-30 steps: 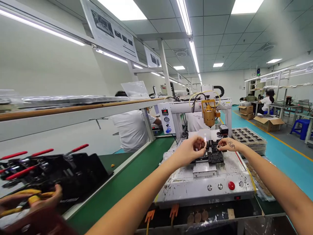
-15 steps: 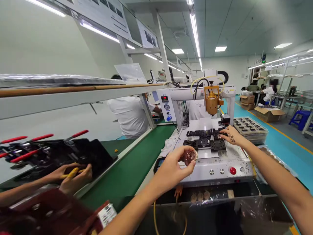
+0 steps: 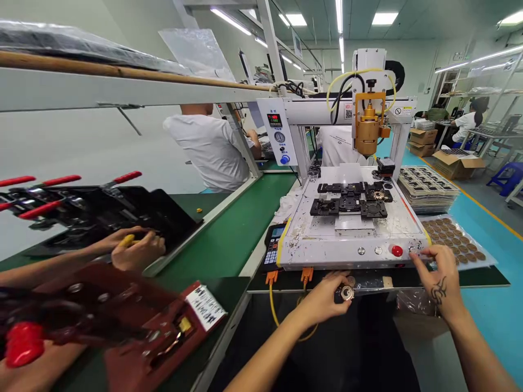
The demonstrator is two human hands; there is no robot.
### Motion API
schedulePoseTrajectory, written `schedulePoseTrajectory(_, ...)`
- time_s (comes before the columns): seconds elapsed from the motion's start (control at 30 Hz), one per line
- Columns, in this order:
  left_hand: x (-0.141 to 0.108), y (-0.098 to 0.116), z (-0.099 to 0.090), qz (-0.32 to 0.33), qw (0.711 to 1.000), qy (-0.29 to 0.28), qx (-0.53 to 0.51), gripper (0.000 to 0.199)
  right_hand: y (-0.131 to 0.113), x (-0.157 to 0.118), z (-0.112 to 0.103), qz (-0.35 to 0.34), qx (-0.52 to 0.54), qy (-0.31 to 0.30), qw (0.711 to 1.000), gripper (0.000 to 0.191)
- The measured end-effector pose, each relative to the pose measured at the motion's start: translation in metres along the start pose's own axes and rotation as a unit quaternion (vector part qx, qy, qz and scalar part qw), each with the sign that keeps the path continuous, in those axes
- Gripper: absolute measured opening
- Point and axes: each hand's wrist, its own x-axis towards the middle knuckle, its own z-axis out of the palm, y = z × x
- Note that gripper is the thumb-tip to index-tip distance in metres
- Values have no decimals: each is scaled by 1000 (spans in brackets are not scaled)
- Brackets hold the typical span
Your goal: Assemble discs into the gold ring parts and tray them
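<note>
My left hand (image 3: 327, 299) pinches a round rose-gold metal part (image 3: 347, 293), shaped like a watch case, in front of the machine's lower edge. My right hand (image 3: 439, 275) is at the front panel of the white benchtop machine (image 3: 304, 247). Its thumb reaches the round silver button (image 3: 412, 250) at the right, beside a red button (image 3: 396, 251). No object shows in that hand, and its fingers are apart. Another rose-gold part (image 3: 378, 195) sits in the right side of the black fixture (image 3: 350, 203). Above the fixture hangs a brass-coloured tool head (image 3: 367, 133).
A sheet of brown discs (image 3: 448, 239) and a stack of trays (image 3: 427, 188) stand at the right. A keypad controller (image 3: 274, 245) lies left of the machine. Further left, a co-worker's hands (image 3: 137, 250) work near red-handled clamps and a dark red press (image 3: 134, 337).
My right hand has left the fixture and come down to the front-panel button. My left hand has lowered with its rose-gold part. The view has tilted down.
</note>
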Motion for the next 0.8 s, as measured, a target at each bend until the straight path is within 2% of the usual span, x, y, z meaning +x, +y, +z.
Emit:
schedulePoseTrajectory(0.07,-2,-14,11,5,1000,7,2,35,-23,-18,11,-10,75,-70,995,14)
schedulePoseTrajectory(0.17,-11,-22,19,20,1000,-11,2,40,-53,-48,37,-48,154,-250,955,12)
schedulePoseTrajectory(0.2,-13,-21,19,24,1000,-18,1,42,-59,-56,48,-64,158,-289,942,14)
schedulePoseTrajectory(0.27,-16,-18,17,26,999,-29,-6,44,-64,-67,70,-85,146,-319,933,16)
schedulePoseTrajectory(0.37,-16,-10,9,17,999,-38,-28,41,-62,-72,95,-99,123,-318,935,15)
schedulePoseTrajectory(0.43,-15,-7,4,12,998,-47,-37,36,-60,-72,103,-120,108,-309,937,14)
schedulePoseTrajectory(0.63,-11,-12,-6,-15,997,-79,-18,29,-58,-89,115,-209,58,-216,952,20)
schedulePoseTrajectory(0.73,-9,-15,-11,-28,994,-109,-4,31,-56,-104,118,-261,62,-174,948,22)
schedulePoseTrajectory(0.8,-9,-17,-13,-35,993,-112,3,33,-55,-113,112,-279,79,-161,943,20)
